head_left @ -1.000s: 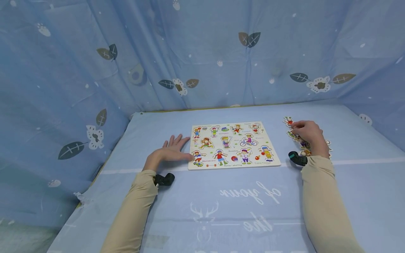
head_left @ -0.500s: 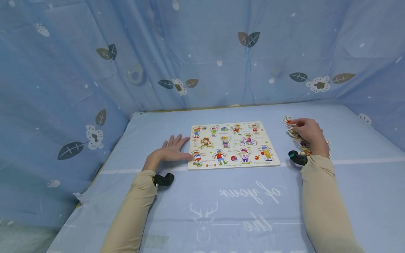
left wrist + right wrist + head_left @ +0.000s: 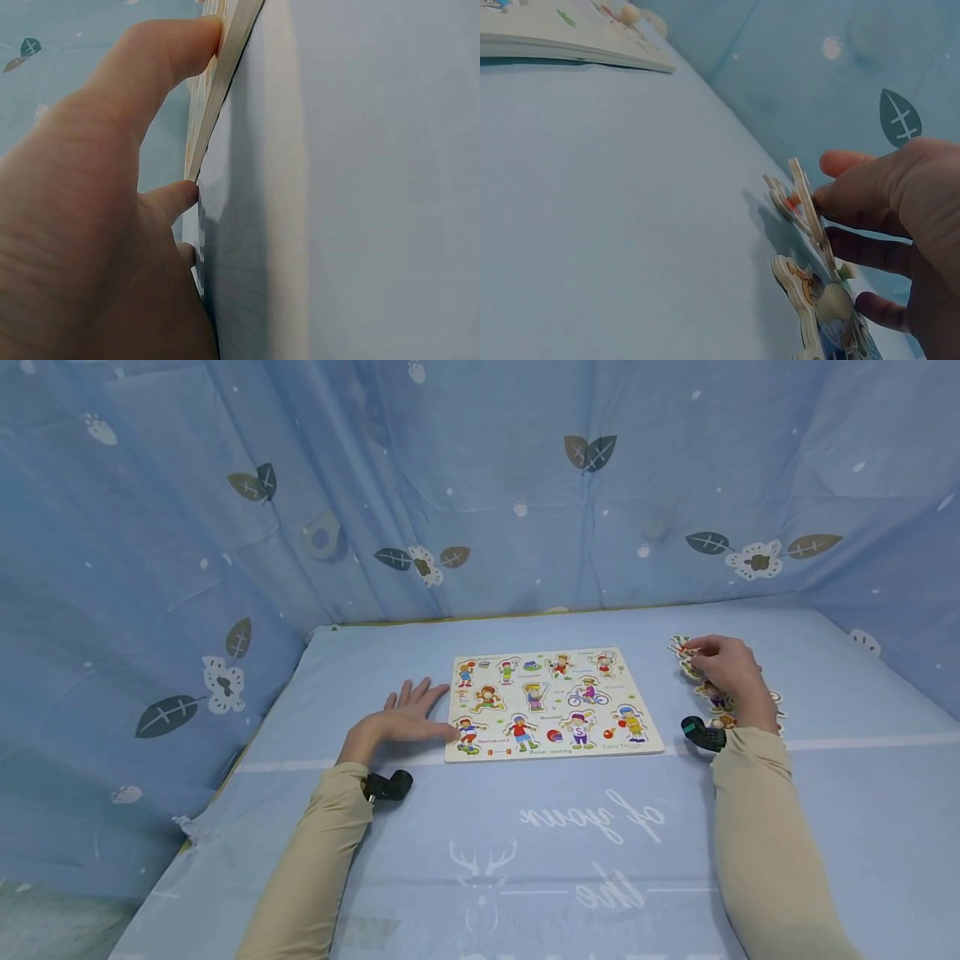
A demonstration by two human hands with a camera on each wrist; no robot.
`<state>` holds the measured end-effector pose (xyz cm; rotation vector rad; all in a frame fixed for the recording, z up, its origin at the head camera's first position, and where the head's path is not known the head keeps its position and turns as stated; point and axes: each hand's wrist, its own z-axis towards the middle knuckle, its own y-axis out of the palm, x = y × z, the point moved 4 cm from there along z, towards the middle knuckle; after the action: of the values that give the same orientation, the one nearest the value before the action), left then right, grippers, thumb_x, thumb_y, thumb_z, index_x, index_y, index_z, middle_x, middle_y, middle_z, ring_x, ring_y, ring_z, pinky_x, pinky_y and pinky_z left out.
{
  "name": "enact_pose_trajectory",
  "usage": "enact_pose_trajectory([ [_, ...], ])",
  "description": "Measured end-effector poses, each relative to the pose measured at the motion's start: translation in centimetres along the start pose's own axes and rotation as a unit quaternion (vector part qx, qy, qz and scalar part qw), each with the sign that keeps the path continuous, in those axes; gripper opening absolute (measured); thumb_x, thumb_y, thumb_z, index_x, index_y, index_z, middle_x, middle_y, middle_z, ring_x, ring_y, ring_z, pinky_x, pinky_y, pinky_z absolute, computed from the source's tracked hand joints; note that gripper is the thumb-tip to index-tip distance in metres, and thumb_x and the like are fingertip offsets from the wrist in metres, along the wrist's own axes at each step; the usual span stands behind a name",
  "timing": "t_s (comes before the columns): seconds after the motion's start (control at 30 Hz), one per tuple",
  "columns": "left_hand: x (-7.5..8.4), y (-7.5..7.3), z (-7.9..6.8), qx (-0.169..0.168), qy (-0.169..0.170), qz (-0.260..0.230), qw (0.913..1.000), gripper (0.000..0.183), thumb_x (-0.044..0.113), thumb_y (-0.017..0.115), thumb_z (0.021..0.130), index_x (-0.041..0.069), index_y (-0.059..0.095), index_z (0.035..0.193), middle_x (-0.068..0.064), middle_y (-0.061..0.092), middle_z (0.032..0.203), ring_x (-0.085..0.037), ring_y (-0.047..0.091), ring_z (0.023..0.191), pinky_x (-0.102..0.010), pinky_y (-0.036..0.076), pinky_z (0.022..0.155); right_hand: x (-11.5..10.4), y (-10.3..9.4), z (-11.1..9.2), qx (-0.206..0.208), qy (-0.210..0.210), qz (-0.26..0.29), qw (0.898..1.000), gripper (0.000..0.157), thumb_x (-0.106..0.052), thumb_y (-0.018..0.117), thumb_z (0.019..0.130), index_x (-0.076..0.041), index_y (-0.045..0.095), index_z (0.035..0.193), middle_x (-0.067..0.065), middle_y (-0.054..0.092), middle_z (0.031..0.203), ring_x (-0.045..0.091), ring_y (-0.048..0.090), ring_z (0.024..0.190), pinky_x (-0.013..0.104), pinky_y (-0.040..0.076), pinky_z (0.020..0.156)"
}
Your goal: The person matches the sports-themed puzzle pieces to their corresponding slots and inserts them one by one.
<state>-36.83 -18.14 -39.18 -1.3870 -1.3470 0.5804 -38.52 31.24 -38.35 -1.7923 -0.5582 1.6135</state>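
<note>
A puzzle board (image 3: pixel 555 717) with printed sports figures lies flat on the table. My left hand (image 3: pixel 402 720) is at its left edge, fingers spread. In the left wrist view, the thumb of my left hand (image 3: pixel 82 172) rests on the board's surface (image 3: pixel 206 105), and a fingertip reaches its side. To the right, my right hand (image 3: pixel 731 672) pinches a thin wooden puzzle piece (image 3: pixel 808 206), tilted up on edge. Its picture cannot be made out. Just behind it is another puzzle piece (image 3: pixel 780 201). A puzzle piece with a round knob (image 3: pixel 802 289) lies below the fingers.
Several loose puzzle pieces (image 3: pixel 722 720) lie in a cluster below and beside the right hand, partly hidden by the wrist. A pale blue cloth (image 3: pixel 570 827) with printed lettering covers the table. Blue patterned curtain (image 3: pixel 510 485) hangs behind and at both sides.
My right hand has shifted slightly up and away from me over the loose pieces, and the small pieces near its fingertips look moved. The left hand and the board stay in place.
</note>
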Motion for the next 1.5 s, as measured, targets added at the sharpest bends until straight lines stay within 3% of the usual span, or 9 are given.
enact_pose_trajectory([
  [0.13,0.1,0.0,0.0,0.0,-0.001,0.001,1.0,0.104,0.07,0.058,0.081,0.024,0.01,0.161,-0.013,-0.005,0.167,-0.039,-0.015,0.15,-0.061,-0.004,0.119,-0.1,0.1,0.2,-0.006,-0.003,0.001,1.0,0.038,-0.017,0.046,0.103,-0.001,0.053,0.137,0.027,0.048,0.134,0.037,0.046,0.104,0.036,0.043,0.074],
  [0.47,0.1,0.1,0.1,0.002,-0.004,0.003,1.0,0.103,0.069,0.058,0.081,0.023,0.011,0.161,-0.014,-0.005,0.167,-0.04,-0.014,0.15,-0.061,-0.004,0.119,-0.8,0.4,0.3,-0.017,-0.03,-0.002,0.999,0.036,-0.023,0.049,0.104,0.003,0.055,0.129,0.027,0.051,0.129,0.038,0.046,0.107,0.048,0.044,0.087],
  [1.03,0.1,0.0,0.0,0.003,-0.004,0.003,1.0,0.102,0.068,0.058,0.082,0.023,0.011,0.161,-0.014,-0.005,0.167,-0.04,-0.014,0.15,-0.061,-0.003,0.119,-2.7,0.7,0.2,-0.044,-0.035,0.014,0.998,0.034,-0.017,0.045,0.104,0.003,0.051,0.131,0.025,0.05,0.13,0.038,0.046,0.109,0.05,0.043,0.09],
  [1.5,0.2,0.0,-0.1,0.0,-0.005,0.003,1.0,0.103,0.069,0.058,0.082,0.023,0.011,0.161,-0.014,-0.006,0.167,-0.04,-0.015,0.15,-0.061,-0.004,0.119,-6.7,1.1,0.0,-0.059,-0.102,-0.039,0.992,0.027,-0.011,0.05,0.1,0.002,0.057,0.123,0.025,0.057,0.122,0.036,0.052,0.103,0.051,0.045,0.088],
])
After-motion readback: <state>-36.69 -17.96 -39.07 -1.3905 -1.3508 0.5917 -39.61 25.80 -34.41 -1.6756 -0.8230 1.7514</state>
